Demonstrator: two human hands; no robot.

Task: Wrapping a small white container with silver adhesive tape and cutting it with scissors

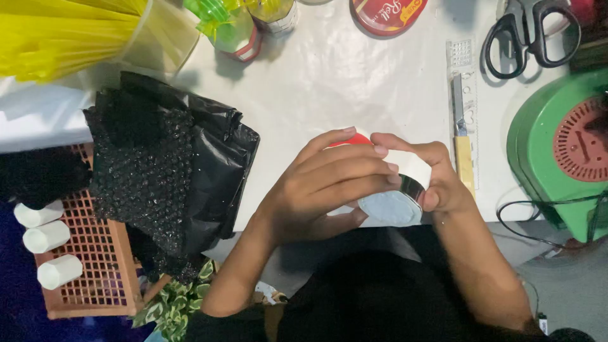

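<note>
Both my hands hold a small round tin (394,206) with a shiny metal rim, a pale blue-white flat end and a red and white side. My left hand (323,190) wraps over its top and left side, fingers laid across it. My right hand (430,177) cups it from the right, thumb against the metal rim. The tin hovers at the near edge of the white table (329,82), most of its body hidden by my fingers.
Black bubble wrap and a black plastic bag (171,164) lie at left over an orange crate (95,253) with three white tubes. A utility knife (462,139), clear ruler, black scissors (532,35), a red tin lid and a green machine (563,145) sit to the right and back.
</note>
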